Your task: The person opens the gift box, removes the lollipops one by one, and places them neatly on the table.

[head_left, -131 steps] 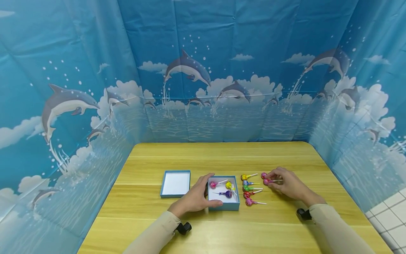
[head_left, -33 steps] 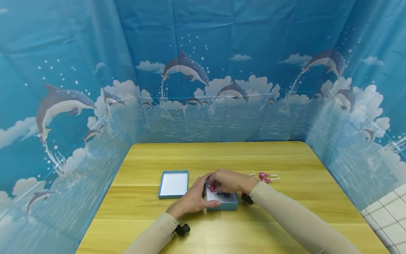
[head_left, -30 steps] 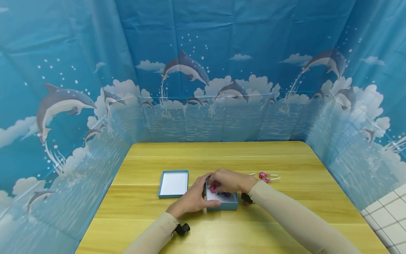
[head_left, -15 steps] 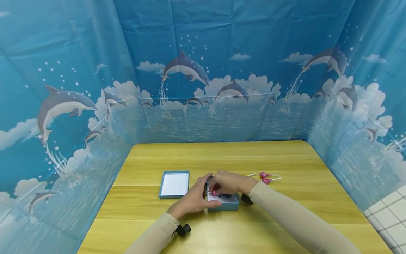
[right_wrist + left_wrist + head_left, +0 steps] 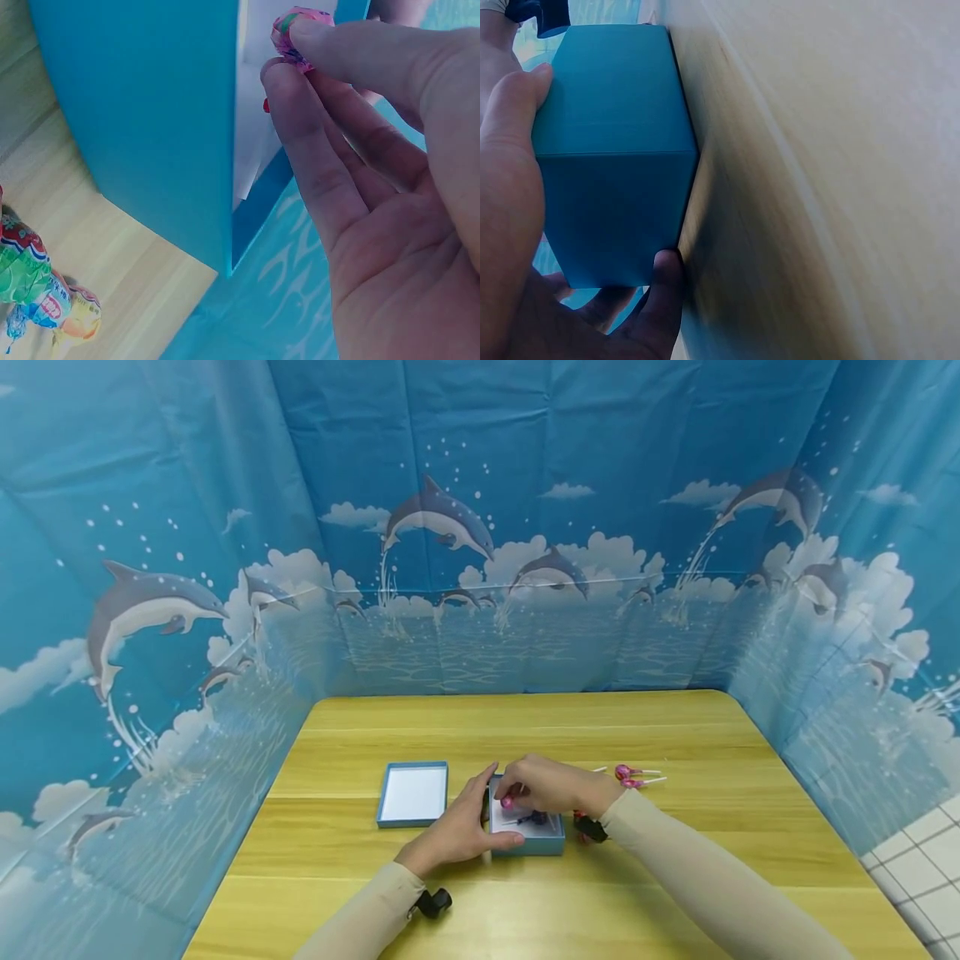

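My left hand (image 5: 459, 831) holds the open blue box (image 5: 528, 846), its thumb along the near side and fingers about the left side. In the left wrist view, fingertips curl round the lower part of the blue box (image 5: 622, 217). Over the box's inside, my right hand (image 5: 555, 785) pinches a pink-wrapped lollipop (image 5: 507, 802) between thumb and fingers. The right wrist view shows this lollipop (image 5: 296, 56) near the rim, its stick hidden. A dark purple lollipop (image 5: 538, 817) lies inside; my right hand covers much of the remaining interior.
Left of the box lies its blue-edged lid (image 5: 412, 795), white inside up. Two pink lollipops (image 5: 632, 782) lie to the right. My right wrist mostly hides a row beside the box; green (image 5: 26, 274), blue and yellow wrappers show in the right wrist view.
Since the earliest frame, my right hand has moved left from the pink lollipops to the box, bringing one along. During the last second it shifts slightly within the box. My left hand keeps its hold.
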A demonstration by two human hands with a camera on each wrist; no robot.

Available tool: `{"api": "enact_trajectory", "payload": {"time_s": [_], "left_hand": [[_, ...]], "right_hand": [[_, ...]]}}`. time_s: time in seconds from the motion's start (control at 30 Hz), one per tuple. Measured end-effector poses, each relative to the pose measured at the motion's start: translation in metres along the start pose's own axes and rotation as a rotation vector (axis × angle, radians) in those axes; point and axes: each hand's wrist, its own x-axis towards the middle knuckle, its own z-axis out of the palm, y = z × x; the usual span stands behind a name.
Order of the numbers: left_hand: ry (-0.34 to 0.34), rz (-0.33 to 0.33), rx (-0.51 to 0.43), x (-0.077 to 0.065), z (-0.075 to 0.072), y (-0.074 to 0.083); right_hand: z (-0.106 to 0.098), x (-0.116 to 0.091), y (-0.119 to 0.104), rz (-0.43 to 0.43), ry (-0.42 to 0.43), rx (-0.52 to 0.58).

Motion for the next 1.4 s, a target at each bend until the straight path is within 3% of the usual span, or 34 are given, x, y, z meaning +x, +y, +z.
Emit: {"api": "enact_trajectory", "payload": {"time_s": [0.8, 1.4], "left_hand": [[0.012, 0.007, 0.011, 0.002, 0.0, 0.001], [0.012, 0.004, -0.007, 0.0, 0.001, -0.001]], "right_hand": [[-0.007, -0.023, -0.002, 0.052, 0.099, -0.028], [-0.01, -0.039, 0.005, 0.029, 0.173, -0.066]]}}
